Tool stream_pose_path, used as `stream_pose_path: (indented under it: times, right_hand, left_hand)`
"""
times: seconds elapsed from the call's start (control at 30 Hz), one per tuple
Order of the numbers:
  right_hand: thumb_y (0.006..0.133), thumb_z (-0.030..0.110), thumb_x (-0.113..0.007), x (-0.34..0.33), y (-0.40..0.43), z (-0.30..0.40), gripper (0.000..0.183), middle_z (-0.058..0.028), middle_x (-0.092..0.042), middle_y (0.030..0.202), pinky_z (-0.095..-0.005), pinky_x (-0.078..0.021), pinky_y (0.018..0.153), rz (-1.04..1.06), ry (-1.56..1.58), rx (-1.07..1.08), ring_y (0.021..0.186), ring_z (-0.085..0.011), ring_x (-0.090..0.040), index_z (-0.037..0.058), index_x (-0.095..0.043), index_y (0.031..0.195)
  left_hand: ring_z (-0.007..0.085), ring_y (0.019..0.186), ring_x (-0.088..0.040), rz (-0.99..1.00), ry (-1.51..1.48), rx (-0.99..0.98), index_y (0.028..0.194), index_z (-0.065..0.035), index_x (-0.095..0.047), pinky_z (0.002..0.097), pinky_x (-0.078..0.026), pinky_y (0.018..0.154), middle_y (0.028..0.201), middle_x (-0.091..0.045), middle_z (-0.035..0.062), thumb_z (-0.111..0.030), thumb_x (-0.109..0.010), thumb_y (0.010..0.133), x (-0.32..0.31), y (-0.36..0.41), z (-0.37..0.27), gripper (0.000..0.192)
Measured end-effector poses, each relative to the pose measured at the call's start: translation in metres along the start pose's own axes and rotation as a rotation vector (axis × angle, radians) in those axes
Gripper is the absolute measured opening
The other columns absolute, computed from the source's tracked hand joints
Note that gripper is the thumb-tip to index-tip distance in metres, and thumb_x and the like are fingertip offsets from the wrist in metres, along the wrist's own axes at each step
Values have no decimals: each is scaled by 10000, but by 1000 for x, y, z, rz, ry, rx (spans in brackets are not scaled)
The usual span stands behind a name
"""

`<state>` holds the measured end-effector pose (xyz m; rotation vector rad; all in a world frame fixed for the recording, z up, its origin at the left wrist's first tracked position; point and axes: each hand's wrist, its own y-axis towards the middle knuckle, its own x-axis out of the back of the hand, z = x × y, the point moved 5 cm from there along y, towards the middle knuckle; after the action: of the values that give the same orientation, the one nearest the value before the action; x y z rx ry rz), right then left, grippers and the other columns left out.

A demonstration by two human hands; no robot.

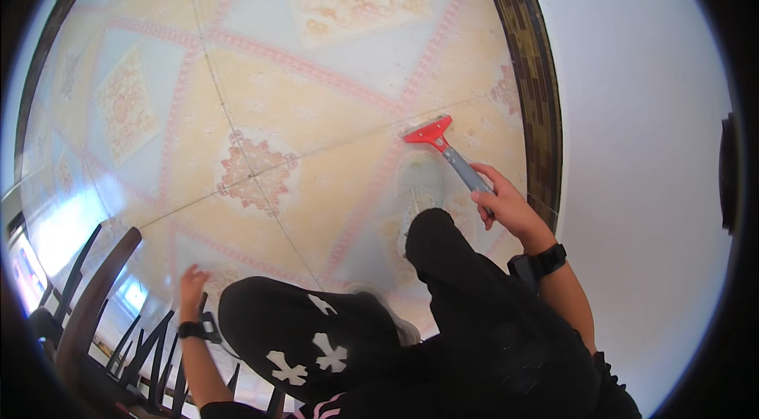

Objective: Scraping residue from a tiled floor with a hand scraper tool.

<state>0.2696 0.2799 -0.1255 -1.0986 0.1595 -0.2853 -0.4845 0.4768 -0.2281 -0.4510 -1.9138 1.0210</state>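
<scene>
My right hand (501,199) is closed around the grey handle of a scraper (465,167) with a red head. The scraper's wide edge lies at or just over a grout line of the patterned tile floor (332,182), beyond my shoe (422,182). At the lower left, my left hand (193,285) is held beside my knee, its fingers loosely bent and nothing visible in them. Black bands are on both wrists.
On the right a white wall (640,122) rises behind a brown patterned border strip (536,93). Dark wooden chairs (98,294) with slim legs stand at the lower left, close to my left arm. Bright reflections show on the floor there.
</scene>
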Motion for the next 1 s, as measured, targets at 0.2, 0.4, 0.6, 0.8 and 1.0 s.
stream_pose_path:
  times: [0.2, 0.4, 0.6, 0.8, 1.0]
  right_hand:
    - [907, 118, -541, 22, -19, -24, 525, -7, -486, 603, -241, -448, 450, -84, 22, 76, 507, -81, -488, 126, -395, 1411]
    - [909, 109, -529, 36, -36, -62, 511, -37, -551, 645, -252, -460, 460, -210, 156, 72, 522, -93, -517, 137, -395, 1401]
    - [869, 61, -529, 31, -9, -119, 313, -109, -618, 756, -310, -488, 484, -232, 539, 144, 548, -160, -573, 94, -420, 1161]
    - [821, 113, -639, 21, 16, -106, 287, -93, -601, 750, -297, -475, 496, -365, -28, 110, 583, -166, -597, 74, -490, 1063]
    - [849, 208, -607, -1, -4, -66, 229, -134, -646, 841, -307, -518, 598, 184, 498, 153, 702, -192, -637, 5, -582, 949]
  left_hand:
    - [58, 575, -528, -219, 209, -382, 812, -7, -666, 233, -414, 512, 659, -612, 19, -117, -685, 821, 83, -3, -250, 112]
    - [59, 533, -377, -233, 464, -755, 663, -4, -555, 272, -312, 481, 548, -455, -7, -143, -691, 830, 28, -19, -447, 256]
    - [152, 587, -511, 44, 555, -1102, 737, 23, -571, 298, -413, 517, 621, -529, 90, -140, -668, 858, -152, -57, -529, 225]
    - [218, 704, -628, 454, 298, -1242, 866, -2, -635, 308, -509, 636, 777, -649, 115, -143, -659, 860, -331, -128, -542, 143]
    - [219, 750, -625, 593, -92, -920, 948, 28, -638, 329, -506, 679, 839, -662, 134, -243, -602, 908, -397, -152, -507, 276]
